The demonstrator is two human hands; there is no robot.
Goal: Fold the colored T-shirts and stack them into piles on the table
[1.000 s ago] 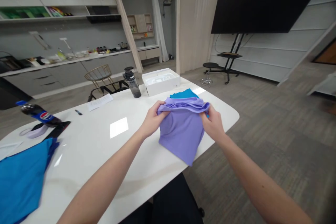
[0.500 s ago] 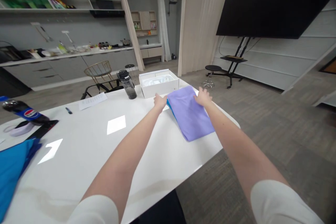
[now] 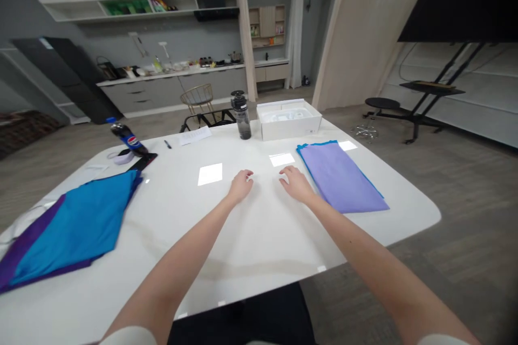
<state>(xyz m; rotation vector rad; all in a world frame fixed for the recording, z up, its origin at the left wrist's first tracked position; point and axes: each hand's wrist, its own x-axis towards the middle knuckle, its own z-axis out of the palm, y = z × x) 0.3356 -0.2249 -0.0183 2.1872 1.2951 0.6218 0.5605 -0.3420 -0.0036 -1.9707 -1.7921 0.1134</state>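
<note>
A folded lavender cloth (image 3: 343,178) with a blue edge showing beneath it lies flat on the right side of the white table (image 3: 243,242). Just left of that cloth is my right hand (image 3: 297,184), its fingers curved and apart, holding nothing. My left hand (image 3: 242,186) hovers over the middle of the table, fingers loosely bent with nothing in them. Over on the left lies a folded pile of blue and purple cloth (image 3: 84,221), away from both hands.
A white open box (image 3: 289,128) with clear plastic inside stands at the back. Beside it are a dark water bottle (image 3: 243,118), a paper sheet (image 3: 195,136) and a pen (image 3: 168,144). A cola bottle (image 3: 131,140) leans at the left. A black chair (image 3: 246,315) is below the near edge.
Both hands have let go of the lavender cloth and moved left off it, leaving it flat on the table. My view has turned left, showing more of the blue and purple pile.
</note>
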